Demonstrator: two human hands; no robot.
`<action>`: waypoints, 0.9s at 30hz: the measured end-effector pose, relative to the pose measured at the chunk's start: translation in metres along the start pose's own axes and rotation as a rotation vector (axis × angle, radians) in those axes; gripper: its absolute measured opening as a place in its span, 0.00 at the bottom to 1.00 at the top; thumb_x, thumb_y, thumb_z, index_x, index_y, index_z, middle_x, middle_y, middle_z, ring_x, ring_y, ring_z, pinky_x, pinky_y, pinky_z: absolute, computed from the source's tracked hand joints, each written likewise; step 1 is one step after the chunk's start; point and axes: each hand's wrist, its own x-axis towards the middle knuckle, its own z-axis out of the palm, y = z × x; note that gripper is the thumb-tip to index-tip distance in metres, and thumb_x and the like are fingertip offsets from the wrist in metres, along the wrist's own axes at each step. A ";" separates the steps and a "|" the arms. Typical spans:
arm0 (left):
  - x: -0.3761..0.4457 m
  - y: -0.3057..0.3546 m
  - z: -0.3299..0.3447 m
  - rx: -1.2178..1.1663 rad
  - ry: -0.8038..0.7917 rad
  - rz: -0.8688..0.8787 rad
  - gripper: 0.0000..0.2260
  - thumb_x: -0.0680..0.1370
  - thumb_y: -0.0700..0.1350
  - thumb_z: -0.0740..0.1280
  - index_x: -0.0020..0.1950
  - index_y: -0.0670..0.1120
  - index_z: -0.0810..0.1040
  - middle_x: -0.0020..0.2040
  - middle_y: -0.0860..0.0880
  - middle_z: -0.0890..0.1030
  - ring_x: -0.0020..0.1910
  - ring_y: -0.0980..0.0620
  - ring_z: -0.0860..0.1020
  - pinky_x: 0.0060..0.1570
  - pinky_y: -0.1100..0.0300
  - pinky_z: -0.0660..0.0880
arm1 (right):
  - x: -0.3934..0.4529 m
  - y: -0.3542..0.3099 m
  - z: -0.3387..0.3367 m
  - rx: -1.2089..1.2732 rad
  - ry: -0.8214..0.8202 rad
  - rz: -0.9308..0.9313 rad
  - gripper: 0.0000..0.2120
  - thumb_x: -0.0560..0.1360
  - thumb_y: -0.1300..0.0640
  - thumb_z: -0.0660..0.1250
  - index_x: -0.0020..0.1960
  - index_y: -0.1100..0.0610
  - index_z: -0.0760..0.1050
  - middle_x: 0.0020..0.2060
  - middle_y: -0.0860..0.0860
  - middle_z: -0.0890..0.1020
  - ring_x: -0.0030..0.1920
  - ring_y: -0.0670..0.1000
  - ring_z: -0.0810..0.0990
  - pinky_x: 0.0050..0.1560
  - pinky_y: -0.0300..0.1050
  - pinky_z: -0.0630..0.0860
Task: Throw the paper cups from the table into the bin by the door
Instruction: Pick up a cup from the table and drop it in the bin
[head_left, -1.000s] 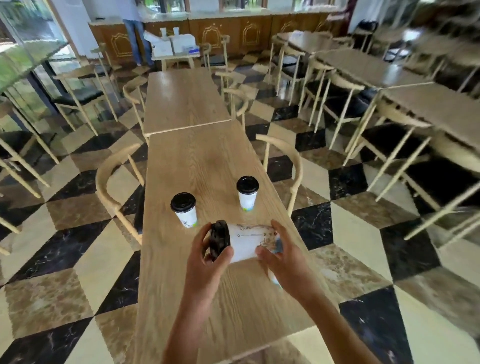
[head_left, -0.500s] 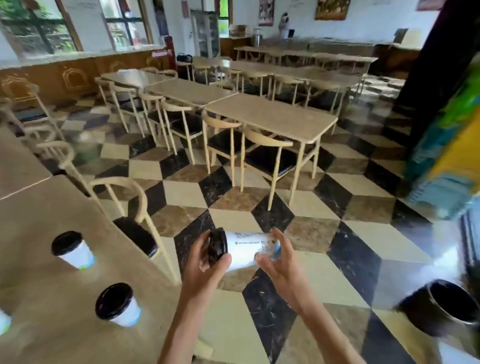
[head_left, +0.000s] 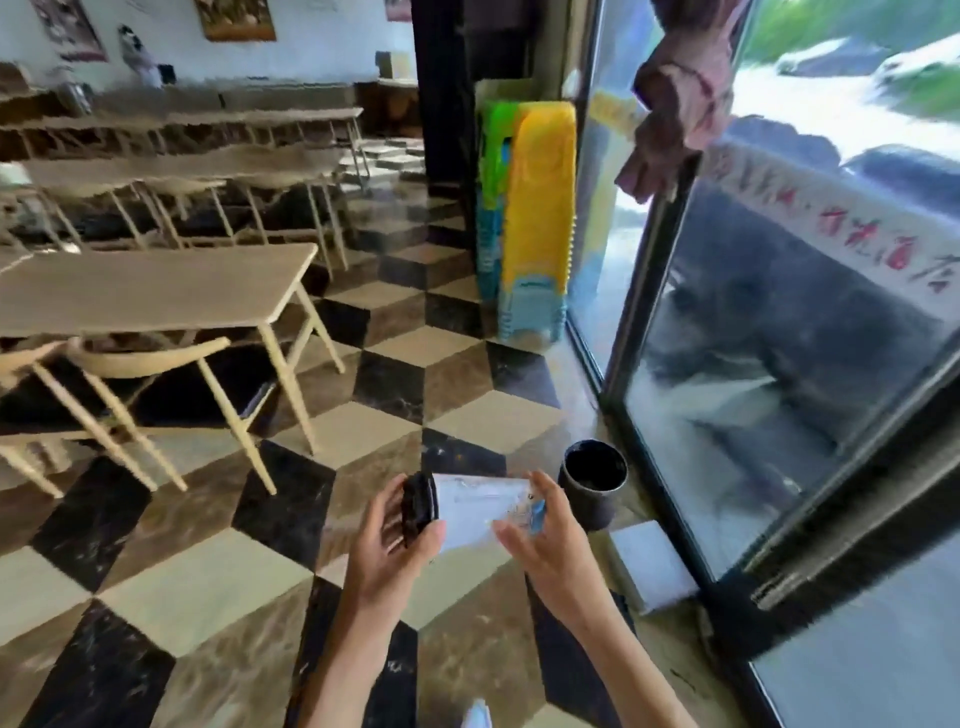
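Observation:
I hold a white paper cup (head_left: 475, 506) sideways in front of me, its black lid pointing left. My left hand (head_left: 387, 545) grips the lid end and my right hand (head_left: 545, 540) holds the base end. A dark round bin (head_left: 592, 480) stands on the floor just beyond and right of the cup, next to the glass door (head_left: 779, 364). Its mouth is open and faces up. The table with the other cups is out of view.
A wooden table (head_left: 156, 288) with pale chairs (head_left: 150, 374) stands to the left. Stacked yellow and green plastic stools (head_left: 535, 218) lean by the door frame. A white block (head_left: 652, 564) lies on the floor near the door. Checkered tiles cover the floor.
My view has swung right from the table with two cups toward the door. The bin now sits close ahead of the cup, which stays in both hands.

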 end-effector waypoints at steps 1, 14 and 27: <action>0.015 -0.005 0.009 0.006 -0.026 -0.004 0.34 0.60 0.58 0.77 0.66 0.57 0.74 0.56 0.56 0.84 0.53 0.62 0.82 0.47 0.67 0.79 | 0.009 0.005 -0.007 0.010 0.019 0.013 0.38 0.72 0.43 0.71 0.75 0.48 0.57 0.67 0.41 0.71 0.62 0.34 0.74 0.60 0.30 0.71; 0.238 -0.027 0.154 0.008 -0.359 -0.092 0.29 0.61 0.59 0.76 0.61 0.63 0.76 0.60 0.55 0.82 0.60 0.58 0.80 0.59 0.56 0.77 | 0.187 0.035 -0.108 -0.043 0.353 0.193 0.34 0.70 0.45 0.72 0.72 0.45 0.61 0.60 0.44 0.76 0.50 0.45 0.82 0.53 0.50 0.81; 0.400 -0.060 0.298 0.136 -0.430 -0.159 0.34 0.63 0.61 0.76 0.68 0.59 0.73 0.63 0.57 0.80 0.62 0.61 0.77 0.62 0.59 0.74 | 0.358 0.098 -0.210 0.070 0.372 0.267 0.32 0.73 0.49 0.73 0.72 0.49 0.62 0.57 0.45 0.76 0.52 0.41 0.81 0.44 0.36 0.80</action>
